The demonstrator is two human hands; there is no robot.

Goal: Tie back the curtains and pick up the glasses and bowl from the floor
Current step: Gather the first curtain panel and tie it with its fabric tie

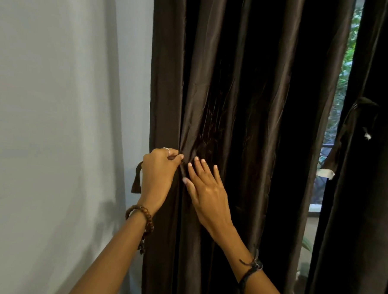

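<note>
A dark brown satin curtain (247, 104) hangs in folds beside the wall. My left hand (158, 174) pinches a fold at its left edge, fingers closed on the fabric. A brown tassel of a tieback (137, 179) dangles just left of that hand, against the wall. My right hand (206, 188) lies flat on the curtain next to the left hand, fingers spread, holding nothing. A second dark curtain (365, 200) hangs at the right with its own tieback strap (346, 137) dangling. No glasses or bowl are in view.
A pale blue-grey wall (66, 117) fills the left half. Between the two curtains a narrow gap shows a window (340, 87) with green foliage and a railing outside. The floor is out of view.
</note>
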